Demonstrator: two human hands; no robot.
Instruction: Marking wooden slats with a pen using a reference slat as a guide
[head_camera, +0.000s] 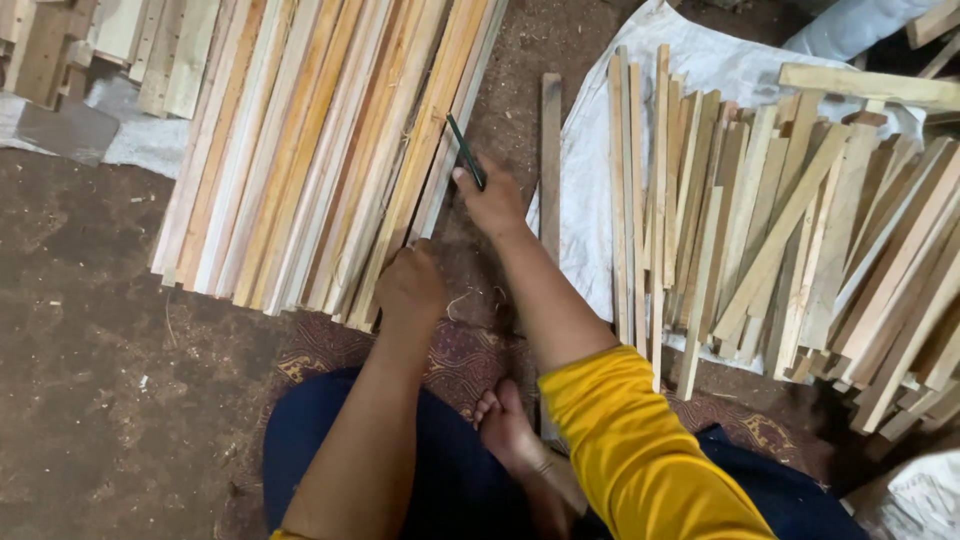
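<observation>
Right hand (492, 203) pinched a dark pencil (466, 152), tip pointing to 11 o'clock over the long wooden slats (300, 150). Left hand (408, 287) closed on the near end of one slat (400, 200). Shorter slat pile (790, 230) lay at 3 o'clock on white sacking (590, 150).

Yellow sleeve (640, 450) on rt arm, dark blue trousers (440, 470), barefoot.

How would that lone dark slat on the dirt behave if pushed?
The slat looks stiff: straight, solid wood. Being flat-faced, it would likely slide, not roll. Thin and narrow, so probably light; the rough dirt floor may drag on it.
</observation>
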